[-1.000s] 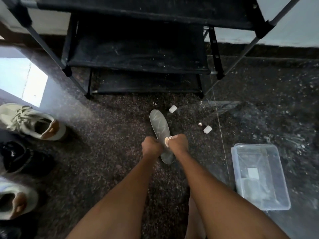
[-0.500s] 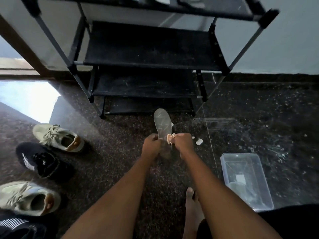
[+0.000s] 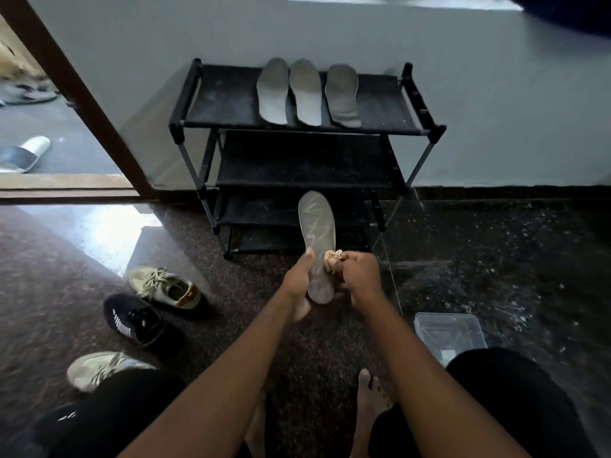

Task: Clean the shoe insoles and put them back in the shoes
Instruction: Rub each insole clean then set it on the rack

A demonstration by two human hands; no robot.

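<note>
grey flat foam insole [image 3: 316,246] — light, bendy; left hand [image 3: 297,280] gripped its heel, right hand [image 3: 358,271] pinched a small beige cloth [image 3: 332,256].

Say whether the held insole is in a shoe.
Out: the left hand grips the insole in mid-air, right hand pinching a cloth against it.

You: black shorts [image 3: 515,391], bare arms [image 3: 231,358]
White mark [image 3: 67,416] on your left leg (too blurred to read); left hand [image 3: 297,282], right hand [image 3: 358,276] and feet [image 3: 370,395] bare.

Four insoles [image 3: 273,90] [image 3: 306,91] [image 3: 342,95] [image 3: 316,226], three shoes [image 3: 163,287] [image 3: 132,320] [image 3: 99,368], one slipper [image 3: 23,153], one rack [image 3: 231,104], one tub [image 3: 446,328], one cloth [image 3: 332,256]
</note>
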